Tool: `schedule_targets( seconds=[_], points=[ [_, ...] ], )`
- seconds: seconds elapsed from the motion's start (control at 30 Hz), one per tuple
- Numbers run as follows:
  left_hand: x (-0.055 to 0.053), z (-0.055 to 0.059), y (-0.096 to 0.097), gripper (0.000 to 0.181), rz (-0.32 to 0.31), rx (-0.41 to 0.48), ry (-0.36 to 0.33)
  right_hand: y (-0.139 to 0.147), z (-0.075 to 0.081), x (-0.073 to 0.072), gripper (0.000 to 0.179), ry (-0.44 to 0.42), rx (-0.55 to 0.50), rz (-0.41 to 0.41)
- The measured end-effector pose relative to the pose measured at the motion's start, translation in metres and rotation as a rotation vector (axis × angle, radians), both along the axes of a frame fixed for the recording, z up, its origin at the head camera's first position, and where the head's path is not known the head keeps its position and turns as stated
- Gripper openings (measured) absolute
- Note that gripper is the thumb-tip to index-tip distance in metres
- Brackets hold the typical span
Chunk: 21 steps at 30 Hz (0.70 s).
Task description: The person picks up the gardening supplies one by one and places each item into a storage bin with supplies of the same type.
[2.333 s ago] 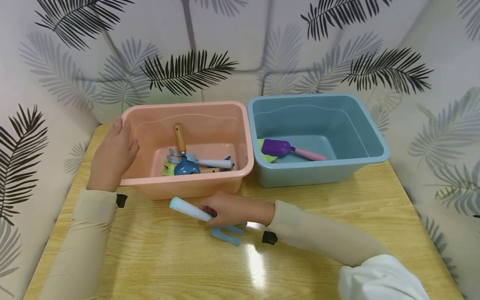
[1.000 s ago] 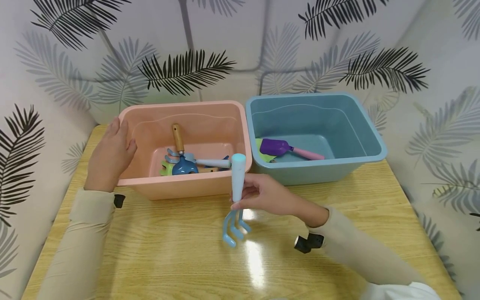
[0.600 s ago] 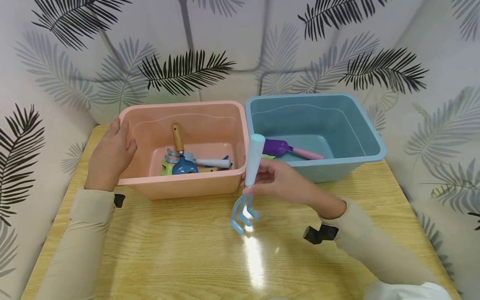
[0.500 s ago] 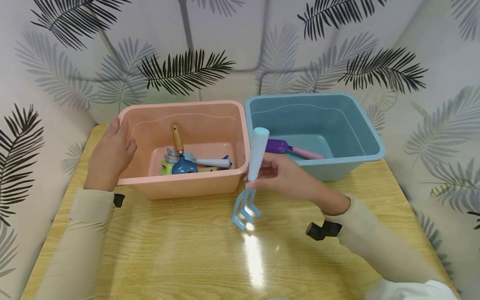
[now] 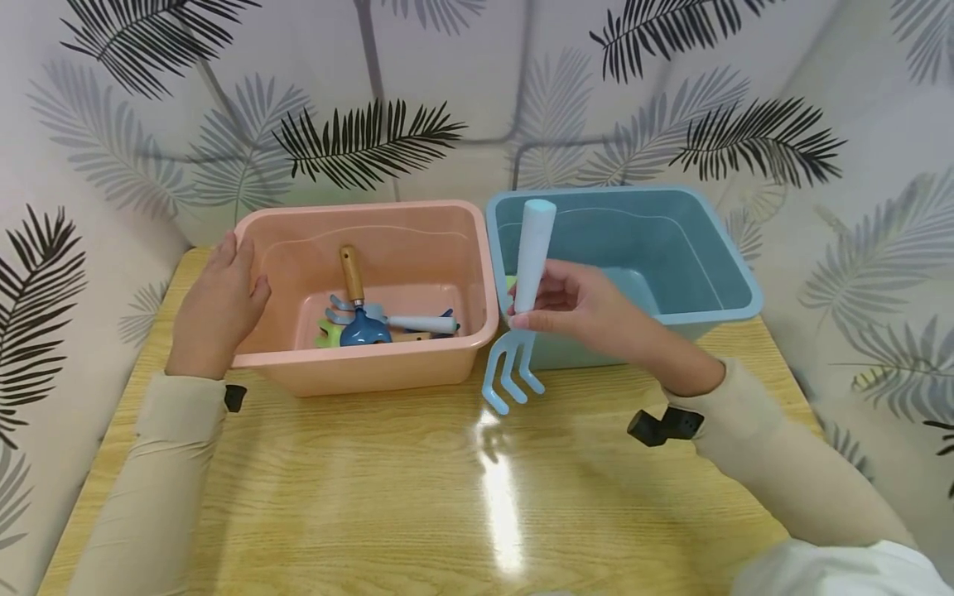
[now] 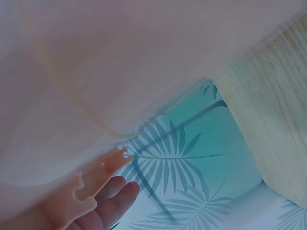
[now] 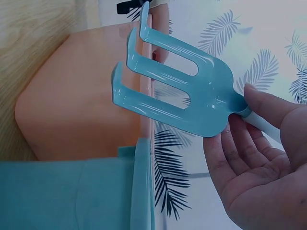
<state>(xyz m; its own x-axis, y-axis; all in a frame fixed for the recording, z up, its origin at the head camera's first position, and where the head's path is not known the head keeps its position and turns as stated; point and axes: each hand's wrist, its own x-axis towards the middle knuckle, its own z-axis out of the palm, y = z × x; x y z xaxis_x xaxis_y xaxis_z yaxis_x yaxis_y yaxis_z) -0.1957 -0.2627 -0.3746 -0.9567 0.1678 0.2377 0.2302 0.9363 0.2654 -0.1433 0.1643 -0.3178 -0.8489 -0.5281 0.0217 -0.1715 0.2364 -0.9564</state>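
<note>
My right hand [image 5: 596, 310] pinches a light blue three-pronged hand rake [image 5: 533, 257] at the neck, thumb on one side and fingers on the other. Its pale handle points up and its prongs hang down, overlapping the front of the blue bin [image 5: 715, 316] in the head view. The right wrist view shows the bent prongs [image 7: 168, 76] holding nothing. My left hand [image 5: 216, 310] holds the left rim of the pink bin [image 5: 373, 372], thumb toward the inside. In the left wrist view, fingertips [image 6: 125, 195] show below the rim's notched edge.
Inside the pink bin lie a blue trowel [image 5: 363, 329] with a wooden handle, another pale-handled rake [image 5: 421, 324] and a green piece [image 5: 328, 334]. The bins stand side by side on a wooden table [image 5: 358, 497], before a leaf-patterned cloth [image 5: 447, 74].
My right hand has picked the rake up from a slanted pose near the table, turned it upright and moved it right and away to the blue bin's front. The left hand stays put.
</note>
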Motion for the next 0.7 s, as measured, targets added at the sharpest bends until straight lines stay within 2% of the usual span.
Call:
schedule_targets(
  seconds=[0.37,0.6,0.7],
  points=[
    [0.001,0.001,0.0,0.054,0.006,-0.002,0.004,-0.002,0.022,-0.02,0.035,-0.001,0.052,-0.085],
    [0.001,0.001,0.0,0.054,0.009,0.003,-0.025,-0.008,0.028,-0.04,0.043,-0.153,-0.032,-0.144],
    [0.001,0.001,0.0,0.054,0.006,0.003,-0.012,-0.013,0.028,-0.051,0.045,-0.194,-0.044,-0.152]
  ],
)
